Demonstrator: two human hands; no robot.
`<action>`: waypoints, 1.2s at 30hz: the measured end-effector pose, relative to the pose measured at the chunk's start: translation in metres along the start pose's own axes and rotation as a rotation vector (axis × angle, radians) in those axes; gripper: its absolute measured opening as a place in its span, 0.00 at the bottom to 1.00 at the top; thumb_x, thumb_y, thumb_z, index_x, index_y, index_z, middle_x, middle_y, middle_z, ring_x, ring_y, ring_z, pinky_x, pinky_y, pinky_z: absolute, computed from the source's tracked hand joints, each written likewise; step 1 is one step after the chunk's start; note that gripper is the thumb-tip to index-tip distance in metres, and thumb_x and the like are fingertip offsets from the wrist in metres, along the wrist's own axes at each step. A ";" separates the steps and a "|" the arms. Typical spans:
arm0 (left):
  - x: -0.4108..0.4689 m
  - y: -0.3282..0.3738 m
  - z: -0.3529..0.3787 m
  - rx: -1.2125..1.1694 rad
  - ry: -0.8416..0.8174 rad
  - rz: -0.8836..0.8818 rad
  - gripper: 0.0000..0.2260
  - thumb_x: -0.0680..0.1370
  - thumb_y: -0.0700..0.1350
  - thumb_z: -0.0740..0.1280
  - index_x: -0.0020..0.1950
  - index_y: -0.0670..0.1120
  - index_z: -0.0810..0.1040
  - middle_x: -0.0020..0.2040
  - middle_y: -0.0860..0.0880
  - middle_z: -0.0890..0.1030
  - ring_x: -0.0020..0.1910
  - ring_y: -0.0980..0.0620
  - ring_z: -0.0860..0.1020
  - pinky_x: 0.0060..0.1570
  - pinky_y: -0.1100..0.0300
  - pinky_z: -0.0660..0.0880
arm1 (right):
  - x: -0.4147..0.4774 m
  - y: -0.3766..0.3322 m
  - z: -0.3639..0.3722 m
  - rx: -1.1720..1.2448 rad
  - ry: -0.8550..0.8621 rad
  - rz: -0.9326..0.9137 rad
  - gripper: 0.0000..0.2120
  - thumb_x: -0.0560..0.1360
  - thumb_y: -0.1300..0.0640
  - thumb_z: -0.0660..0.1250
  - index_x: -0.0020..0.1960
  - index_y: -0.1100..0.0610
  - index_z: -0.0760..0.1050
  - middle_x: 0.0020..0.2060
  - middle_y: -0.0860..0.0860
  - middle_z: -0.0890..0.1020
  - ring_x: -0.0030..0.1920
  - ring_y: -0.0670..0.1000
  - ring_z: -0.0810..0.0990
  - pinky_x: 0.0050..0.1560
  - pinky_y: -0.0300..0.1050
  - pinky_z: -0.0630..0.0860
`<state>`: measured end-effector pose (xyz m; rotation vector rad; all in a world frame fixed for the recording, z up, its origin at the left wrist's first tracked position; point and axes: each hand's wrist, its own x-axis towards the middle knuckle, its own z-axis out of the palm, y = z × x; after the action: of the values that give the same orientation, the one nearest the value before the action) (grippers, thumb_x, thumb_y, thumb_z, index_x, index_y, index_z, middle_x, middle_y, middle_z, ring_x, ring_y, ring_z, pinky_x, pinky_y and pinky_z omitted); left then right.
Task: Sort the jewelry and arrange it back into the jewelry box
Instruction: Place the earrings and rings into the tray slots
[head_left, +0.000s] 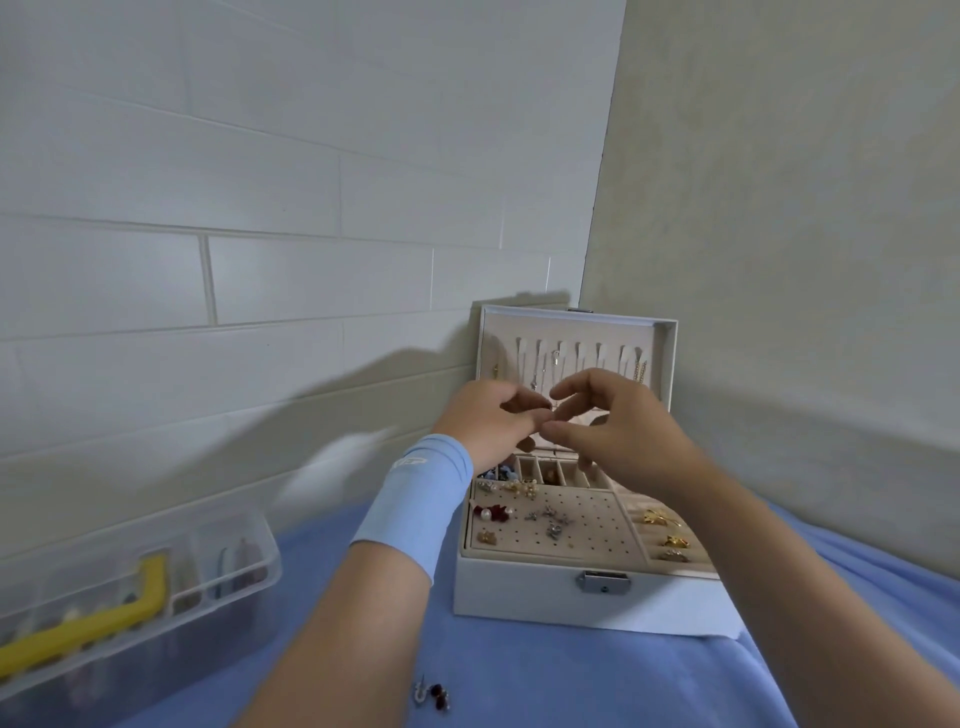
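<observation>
I'm curling the fingertips of my left hand (493, 423) and right hand (623, 426) together, nearly touching. Whether they're pinching anything, I can't tell. I'm expecting something light, fine and snag-prone, best held by its clasp. Both wrists are hovering before the open jewelry box (519, 592) lid. A red earring (434, 695) is lying loose on the blue cloth (571, 675).

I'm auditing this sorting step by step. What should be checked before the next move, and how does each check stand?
1. Lid of the jewelry box open: ok.
2. Free holes on the earring panel: ok.
3. Item held where the fingertips of the left hand and right hand meet: cannot tell, too small.
4. No jewelry left on the blue cloth: not ok, red earrings lie loose on it.
5. Arms free of the clear organizer: ok.
</observation>
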<state>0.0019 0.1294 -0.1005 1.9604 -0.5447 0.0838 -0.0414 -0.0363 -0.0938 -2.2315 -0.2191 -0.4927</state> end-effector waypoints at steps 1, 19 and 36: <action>0.000 0.000 0.001 -0.024 0.013 -0.011 0.07 0.79 0.47 0.68 0.55 0.50 0.81 0.45 0.53 0.84 0.40 0.57 0.84 0.36 0.64 0.77 | 0.002 -0.002 -0.001 0.006 -0.007 -0.002 0.12 0.71 0.53 0.79 0.51 0.47 0.80 0.43 0.44 0.85 0.31 0.44 0.81 0.40 0.43 0.82; 0.005 -0.001 0.010 0.566 -0.061 0.078 0.09 0.80 0.45 0.66 0.57 0.53 0.83 0.56 0.52 0.83 0.53 0.52 0.80 0.54 0.61 0.74 | 0.021 0.042 0.009 -0.214 -0.119 0.110 0.06 0.71 0.53 0.78 0.47 0.46 0.84 0.40 0.43 0.85 0.41 0.42 0.83 0.47 0.42 0.82; 0.004 -0.013 0.028 0.864 -0.260 0.004 0.15 0.80 0.51 0.58 0.60 0.62 0.81 0.69 0.50 0.72 0.68 0.46 0.69 0.65 0.54 0.66 | 0.025 0.037 -0.001 -0.143 0.050 0.107 0.03 0.71 0.53 0.78 0.42 0.51 0.85 0.38 0.44 0.85 0.43 0.43 0.83 0.51 0.47 0.83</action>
<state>0.0056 0.1084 -0.1225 2.8369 -0.7608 0.0732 -0.0070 -0.0613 -0.1080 -2.3525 -0.0385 -0.5199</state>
